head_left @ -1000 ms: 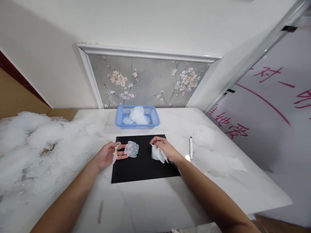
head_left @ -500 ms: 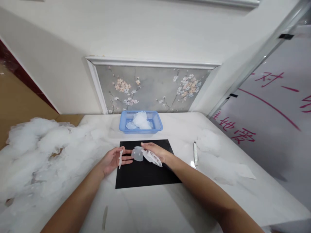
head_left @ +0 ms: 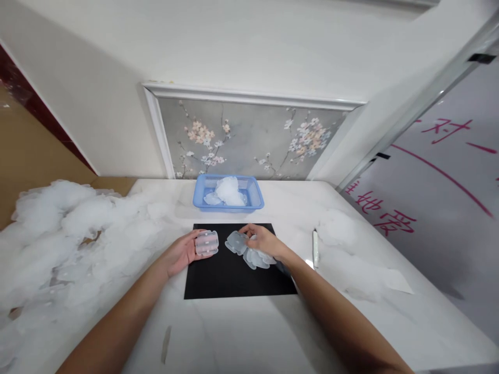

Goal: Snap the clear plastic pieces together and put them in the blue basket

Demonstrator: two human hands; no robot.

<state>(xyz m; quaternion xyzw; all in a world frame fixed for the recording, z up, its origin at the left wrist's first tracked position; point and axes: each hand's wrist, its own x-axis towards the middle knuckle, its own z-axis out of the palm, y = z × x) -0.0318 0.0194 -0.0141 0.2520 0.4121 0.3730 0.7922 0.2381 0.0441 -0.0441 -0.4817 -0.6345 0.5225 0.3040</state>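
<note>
My left hand [head_left: 186,253] holds one thin translucent plastic piece [head_left: 207,243] with notched edges; it lies flat over my fingers, and their colour shows through. Over the black mat [head_left: 218,280], my right hand [head_left: 263,241] pinches several more of the same pieces. One translucent piece [head_left: 236,242] sticks out to the left from its fingertips, and a fanned bunch of pieces [head_left: 258,258] hangs below the palm. The two hands are apart, with the dark mat showing between them.
A blue plastic basket [head_left: 228,208] holding translucent pieces stands behind the mat. A large heap of pieces [head_left: 78,249] covers the table's left side. To the right lie a pale pen-shaped tool [head_left: 315,249] and more pieces [head_left: 354,259]. A whiteboard [head_left: 440,208] with red writing leans at the right.
My left hand has turned its piece from edge-on to face-on. My right hand has shifted slightly right, its bunch fanned out and one piece spread leftward.
</note>
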